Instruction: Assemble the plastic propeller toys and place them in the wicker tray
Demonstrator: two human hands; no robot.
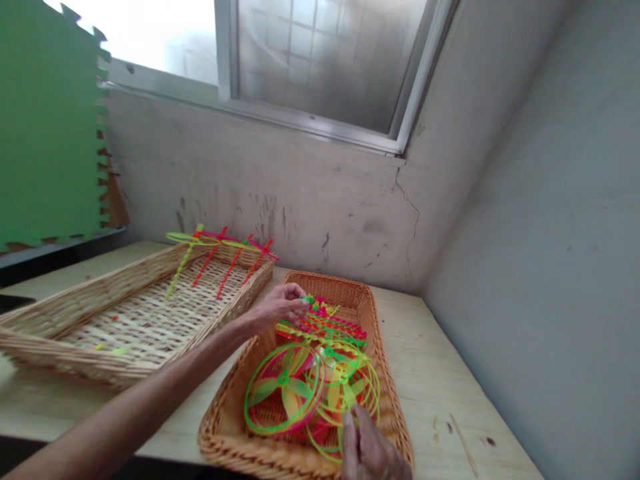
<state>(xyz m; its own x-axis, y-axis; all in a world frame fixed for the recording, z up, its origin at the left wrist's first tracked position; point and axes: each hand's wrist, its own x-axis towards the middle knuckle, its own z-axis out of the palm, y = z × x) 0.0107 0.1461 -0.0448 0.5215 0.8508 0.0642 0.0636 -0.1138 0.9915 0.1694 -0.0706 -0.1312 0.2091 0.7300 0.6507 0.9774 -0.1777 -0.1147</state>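
The left hand reaches in from the lower left on a bare forearm, fingers curled and tips drawn together at the top of a heap of neon plastic toy parts in an orange rattan basket. It may be pinching a small green piece, but the fingers hide that spot. The right hand sits at the bottom edge of the view, partly cut off, its fingers pointing up against a thin green ring; whether it grips the ring cannot be told.

The heap fills most of the basket. At its front, a flat round propeller disc with a green rim and pink and yellow blades leans on other discs, and twisted sticks lie behind it. Just left of the basket, a wider, pale wicker tray holds red, pink and yellow-green sticks across its far end, some lying over the rim. Both rest on a light wooden table in a corner, below a frosted window set in a cracked grey wall. A green foam mat stands at the upper left.
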